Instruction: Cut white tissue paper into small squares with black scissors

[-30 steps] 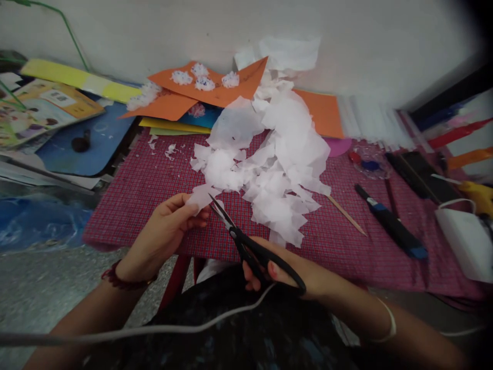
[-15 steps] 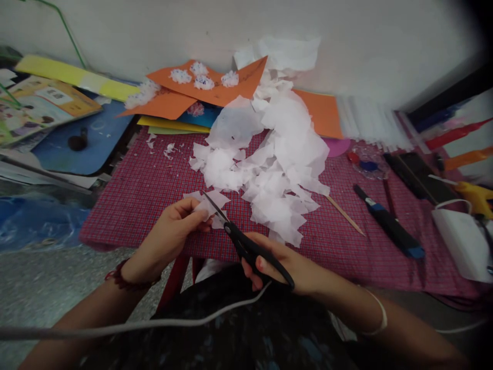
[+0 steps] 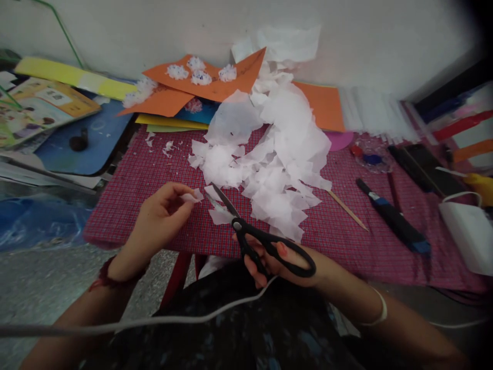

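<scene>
My left hand [image 3: 164, 213] pinches a small scrap of thin white paper [image 3: 192, 196] above the near edge of the table. In my right hand [image 3: 269, 259] is a pair of black-handled scissors [image 3: 250, 234], its blades partly apart and pointing up and to the left. White paper pieces [image 3: 221, 216] lie at the blades, apart from the scrap in my left hand. Just beyond them spreads a loose heap of thin white paper [image 3: 285, 144], made of torn bits and larger rounded sheets.
Orange card [image 3: 215, 90] with white paper tufts leans at the back. To the right lie a wooden stick [image 3: 348, 211], a black and blue cutter [image 3: 396, 221], and a white face mask [image 3: 468, 231]. A white cable [image 3: 173, 321] crosses my lap. Books [image 3: 46, 108] stand left.
My left hand has drawn left, away from the scissors, with a small scrap. The scissors have moved slightly right and their blades have opened. The paper between them has come apart.
</scene>
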Available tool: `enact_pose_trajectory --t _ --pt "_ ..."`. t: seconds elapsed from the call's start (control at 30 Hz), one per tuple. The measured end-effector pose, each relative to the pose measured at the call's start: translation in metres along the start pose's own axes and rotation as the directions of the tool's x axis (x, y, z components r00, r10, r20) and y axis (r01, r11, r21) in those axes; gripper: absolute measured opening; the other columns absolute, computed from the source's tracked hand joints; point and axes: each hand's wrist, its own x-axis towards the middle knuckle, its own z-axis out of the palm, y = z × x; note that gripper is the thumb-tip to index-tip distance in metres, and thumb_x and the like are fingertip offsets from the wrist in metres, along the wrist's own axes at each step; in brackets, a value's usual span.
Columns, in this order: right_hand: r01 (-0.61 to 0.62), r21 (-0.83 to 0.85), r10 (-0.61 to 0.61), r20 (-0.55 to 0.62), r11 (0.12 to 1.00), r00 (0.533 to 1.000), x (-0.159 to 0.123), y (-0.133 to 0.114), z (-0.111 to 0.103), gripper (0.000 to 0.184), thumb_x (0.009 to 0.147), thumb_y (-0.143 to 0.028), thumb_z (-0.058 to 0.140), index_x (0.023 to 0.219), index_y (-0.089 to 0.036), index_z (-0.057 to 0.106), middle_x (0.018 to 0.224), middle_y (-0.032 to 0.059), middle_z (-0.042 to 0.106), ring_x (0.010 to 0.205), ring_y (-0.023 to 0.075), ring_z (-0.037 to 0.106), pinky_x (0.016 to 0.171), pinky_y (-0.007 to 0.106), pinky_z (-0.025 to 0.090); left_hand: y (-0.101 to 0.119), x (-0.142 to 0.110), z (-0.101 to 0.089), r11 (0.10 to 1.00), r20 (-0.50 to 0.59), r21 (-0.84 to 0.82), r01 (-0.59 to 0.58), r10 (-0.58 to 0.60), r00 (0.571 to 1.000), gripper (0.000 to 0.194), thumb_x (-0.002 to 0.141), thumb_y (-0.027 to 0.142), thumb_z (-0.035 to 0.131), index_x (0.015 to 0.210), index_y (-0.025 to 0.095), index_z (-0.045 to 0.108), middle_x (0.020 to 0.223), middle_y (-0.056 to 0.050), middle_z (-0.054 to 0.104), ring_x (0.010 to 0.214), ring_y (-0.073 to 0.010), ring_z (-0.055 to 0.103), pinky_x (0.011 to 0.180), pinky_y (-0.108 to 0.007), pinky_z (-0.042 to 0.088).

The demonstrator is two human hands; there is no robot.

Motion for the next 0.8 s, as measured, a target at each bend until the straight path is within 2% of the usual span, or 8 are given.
enact_pose_trajectory --t 0.07,0.13,0.23,0.37,0.5,0.6,0.67,0.8 --pt "0.001 0.089 -0.001 0.001 0.996 1.0 -0.005 0.003 -0.004 0.08 0.085 -0.082 0.059 0.131 -0.017 0.055 0.093 0.0037 0.061 0.069 0.0113 0.059 0.065 0.025 0.05 -0.001 0.002 -0.003 0.946 0.011 0.275 -0.172 0.176 0.984 0.027 0.079 0.023 0.074 0.107 0.021 0.074 0.102 -0.007 0.073 0.087 -0.0213 0.064 0.083 -0.032 0.047" --pt "0.009 0.138 -0.009 -0.002 0.99 1.0 -0.011 0.003 -0.006 0.081 0.084 -0.08 0.061 0.134 -0.017 0.055 0.092 0.0031 0.061 0.069 0.0108 0.059 0.067 0.024 0.051 -0.002 0.002 0.0 0.881 0.114 0.377 -0.287 0.263 0.958 0.031 0.081 0.023 0.072 0.112 0.021 0.074 0.111 -0.009 0.071 0.099 -0.0256 0.064 0.095 -0.036 0.045" --pt "0.002 0.138 -0.002 0.0 0.99 1.0 -0.017 0.002 -0.006 0.081 0.083 -0.079 0.063 0.136 -0.018 0.055 0.09 0.0018 0.061 0.067 0.0104 0.058 0.066 0.024 0.052 0.001 -0.001 0.01 0.889 0.245 0.325 -0.322 0.25 0.937 0.043 0.08 0.023 0.073 0.122 0.021 0.072 0.125 -0.01 0.068 0.111 -0.0285 0.063 0.104 -0.039 0.044" --pt "0.014 0.083 -0.017 0.031 0.996 0.999 -0.02 0.003 -0.003 0.079 0.085 -0.079 0.061 0.136 -0.018 0.055 0.09 0.0022 0.061 0.066 0.01 0.057 0.063 0.023 0.05 0.01 -0.002 0.026 0.978 0.313 0.063 -0.2 0.171 0.934 0.077 0.076 0.018 0.077 0.149 0.027 0.054 0.146 -0.011 0.057 0.087 -0.0191 0.066 0.079 -0.031 0.055" --pt "0.063 0.035 -0.066 0.088 0.997 0.994 -0.023 0.004 -0.002 0.076 0.089 -0.076 0.06 0.138 -0.018 0.054 0.091 0.0032 0.061 0.066 0.0103 0.057 0.061 0.022 0.049 0.02 0.006 0.031 0.992 0.468 -0.11 -0.067 0.111 0.877 0.059 0.081 0.02 0.073 0.139 0.021 0.062 0.113 -0.01 0.072 0.081 -0.0177 0.068 0.073 -0.027 0.055" --pt "0.12 0.004 -0.119 0.076 0.993 0.99 -0.03 0.001 -0.004 0.074 0.09 -0.075 0.057 0.139 -0.019 0.054 0.091 0.0031 0.061 0.067 0.0111 0.056 0.061 0.023 0.049 0.019 0.013 0.026 0.986 0.33 0.081 -0.143 0.109 0.938 0.036 0.085 0.023 0.067 0.12 0.015 0.071 0.091 -0.007 0.073 0.076 -0.0178 0.067 0.068 -0.026 0.052" --pt "0.178 0.009 -0.178 0.061 0.984 0.982 -0.038 -0.005 -0.007 0.071 0.092 -0.075 0.055 0.136 -0.02 0.056 0.089 0.002 0.059 0.066 0.011 0.054 0.062 0.023 0.048 0.013 0.014 0.02 0.916 0.261 0.268 -0.3 0.231 0.937 0.033 0.087 0.021 0.062 0.117 0.012 0.072 0.096 -0.01 0.073 0.083 -0.0205 0.068 0.073 -0.03 0.053" --pt "0.255 0.076 -0.254 -0.025 0.964 0.967 -0.057 -0.022 -0.015 0.062 0.093 -0.071 0.057 0.133 -0.023 0.058 0.082 -0.001 0.055 0.062 0.0107 0.049 0.066 0.026 0.048 0.002 -0.001 0.017 0.594 0.486 0.518 -0.616 0.387 0.783 0.035 0.089 0.013 0.054 0.122 0.009 0.068 0.12 -0.017 0.068 0.108 -0.0272 0.067 0.093 -0.039 0.054"
